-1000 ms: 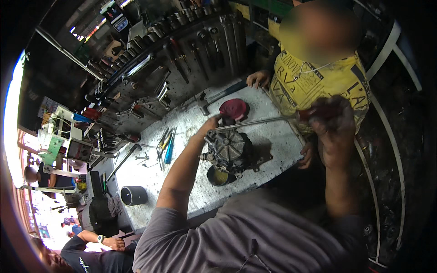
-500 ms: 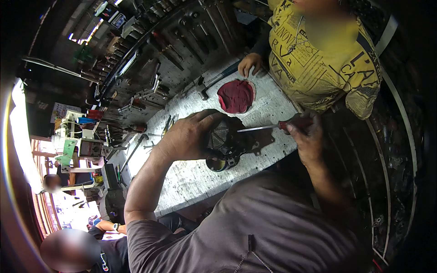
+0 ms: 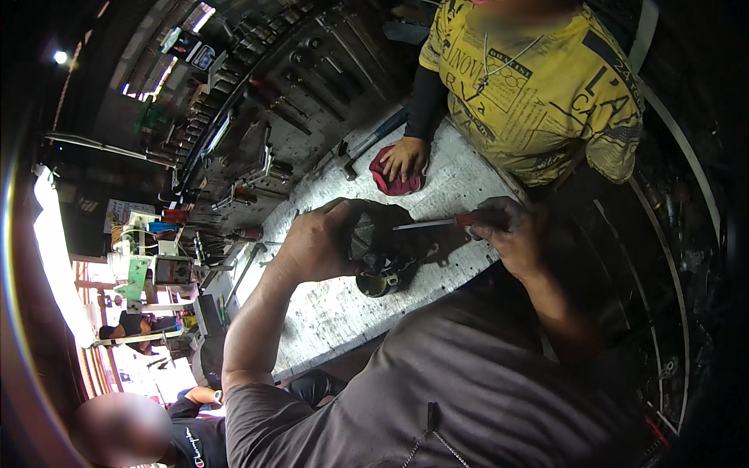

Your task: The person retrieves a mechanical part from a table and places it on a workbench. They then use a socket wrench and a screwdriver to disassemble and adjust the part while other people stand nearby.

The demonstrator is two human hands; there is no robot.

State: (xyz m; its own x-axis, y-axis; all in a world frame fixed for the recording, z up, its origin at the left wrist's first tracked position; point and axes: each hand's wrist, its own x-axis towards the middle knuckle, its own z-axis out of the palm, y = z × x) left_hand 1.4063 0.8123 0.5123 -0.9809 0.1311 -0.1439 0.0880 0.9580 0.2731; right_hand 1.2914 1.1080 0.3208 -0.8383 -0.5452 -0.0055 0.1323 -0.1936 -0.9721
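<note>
My left hand (image 3: 316, 238) is closed on a dark, greasy metal machine part (image 3: 376, 238) over the metal-topped bench (image 3: 312, 324). My right hand (image 3: 509, 232) grips the red handle of a screwdriver (image 3: 425, 225). Its shaft points left, and the tip reaches the part or just in front of it; contact is too dark to tell. A round, cup-like piece (image 3: 374, 285) with a yellowish inside sits at the part's near side; whether it is joined to the part, I cannot tell.
Across the bench, a person in a yellow shirt (image 3: 515, 93) presses a hand on a red cloth (image 3: 398, 183). A hammer (image 3: 374, 144) lies beside it. Wrenches (image 3: 328, 66) and sockets line the rack at the back. Another person (image 3: 195, 441) is at lower left.
The other person's hand has come down onto the red cloth, which looks bunched up. My right hand and the screwdriver have shifted slightly left. My left hand still holds the part.
</note>
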